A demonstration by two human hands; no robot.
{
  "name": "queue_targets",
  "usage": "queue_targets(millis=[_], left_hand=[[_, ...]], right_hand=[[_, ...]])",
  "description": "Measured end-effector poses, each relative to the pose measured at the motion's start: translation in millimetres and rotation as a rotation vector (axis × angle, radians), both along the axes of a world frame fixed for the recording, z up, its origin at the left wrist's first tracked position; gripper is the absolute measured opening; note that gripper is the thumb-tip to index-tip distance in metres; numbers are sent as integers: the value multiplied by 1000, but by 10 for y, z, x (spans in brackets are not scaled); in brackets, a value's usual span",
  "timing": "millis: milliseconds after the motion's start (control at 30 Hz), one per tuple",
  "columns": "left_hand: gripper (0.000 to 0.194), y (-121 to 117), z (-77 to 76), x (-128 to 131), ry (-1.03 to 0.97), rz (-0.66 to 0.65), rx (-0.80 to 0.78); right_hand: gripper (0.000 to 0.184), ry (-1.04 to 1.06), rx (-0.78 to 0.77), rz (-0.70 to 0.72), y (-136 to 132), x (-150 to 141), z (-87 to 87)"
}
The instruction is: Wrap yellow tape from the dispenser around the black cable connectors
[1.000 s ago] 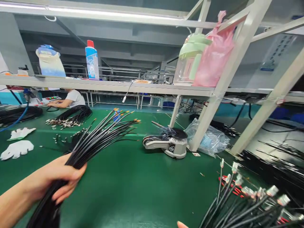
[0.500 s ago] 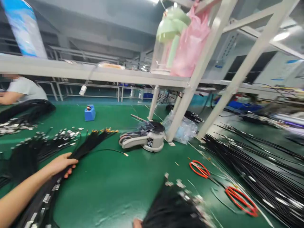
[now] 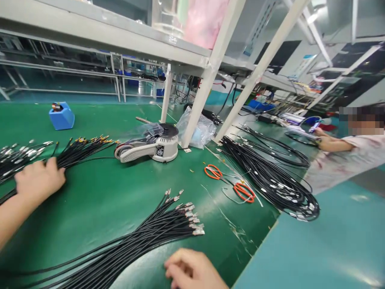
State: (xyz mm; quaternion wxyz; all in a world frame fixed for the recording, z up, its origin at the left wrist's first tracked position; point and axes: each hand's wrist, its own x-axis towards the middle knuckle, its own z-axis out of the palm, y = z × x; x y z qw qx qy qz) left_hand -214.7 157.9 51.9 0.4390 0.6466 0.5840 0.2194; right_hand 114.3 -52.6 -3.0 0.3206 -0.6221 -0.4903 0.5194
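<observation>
My left hand (image 3: 40, 180) lies at the left with its fingers curled over a bundle of thin black cables (image 3: 81, 150) that have gold-coloured tips. Another bundle of black cables (image 3: 141, 237), with silvery-white connectors at its far ends, fans out on the green table in front of me. Just beside that bundle, at the bottom edge, is my right hand (image 3: 194, 269). Its fingers are loosely bent, with a gap by the thumb, and I see nothing in them. More cables with white connectors (image 3: 24, 154) lie behind my left hand.
A grey tape dispenser (image 3: 150, 146) stands mid-table, with a blue holder (image 3: 62, 116) at the left. Orange-handled scissors (image 3: 228, 181) lie to the right. Slanted shelf posts (image 3: 204, 88) rise behind. Coiled black cables (image 3: 270, 180) overhang the table edge near another person (image 3: 345, 160).
My view has turned right and downward, bringing another person into sight. The front cable bundle now lies flat on the table, and my right hand has come away from it. My left hand stays at its bundle.
</observation>
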Motion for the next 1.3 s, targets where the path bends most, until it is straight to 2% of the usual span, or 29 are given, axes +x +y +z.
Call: queue_targets(millis=[67, 133, 167, 200, 233, 267, 333, 433, 533, 600, 667, 800, 933, 1033, 1100, 1200, 1300], left_hand=[[46, -254, -19, 261, 24, -30, 31], [48, -542, -104, 523, 48, -52, 50], [50, -688, -161, 651, 69, -76, 70], [52, -826, -216, 772, 135, -144, 143], [52, -947, -261, 881, 187, -247, 149], [44, -1044, -288, 972, 206, -309, 127], [30, -1152, -274, 1079, 211, -322, 0], [26, -1140, -114, 1064, 110, -264, -46], [37, -1040, 20, 972, -28, -171, 45], [47, -976, 6, 942, 7, -125, 87], [52, -939, -78, 943, 115, -103, 103], [59, -979, -244, 970, 274, -140, 115], [84, -1080, -248, 1005, 319, -222, 75], [72, -1134, -206, 1066, 327, -266, 36], [51, -1170, -194, 1116, 330, -294, 6], [30, -1234, -220, 1189, 332, -307, -8], [22, -1274, -249, 1243, 306, -272, 19]], right_hand=[[18, -243, 197, -25, -16, 169, 18], [28, -397, 354, 33, 71, 274, 46], [33, -438, 426, 77, 147, 301, 65], [38, -465, 497, 118, 235, 312, 90], [42, -482, 563, 148, 324, 310, 118], [43, -490, 611, 166, 405, 299, 149], [38, -478, 646, 167, 506, 272, 206], [27, -402, 645, 144, 464, 304, 226], [21, -352, 709, -8, 298, 456, 135], [21, -366, 739, -142, 201, 587, 47], [21, -404, 733, -203, 135, 708, -27], [20, -469, 674, -124, 77, 854, -84], [25, -544, 739, -3, 162, 794, -40], [38, -650, 849, 201, 362, 639, -3], [32, -687, 876, 286, 525, 530, 14], [16, -682, 919, 252, 729, 407, 59], [17, -665, 990, 192, 797, 350, 151]])
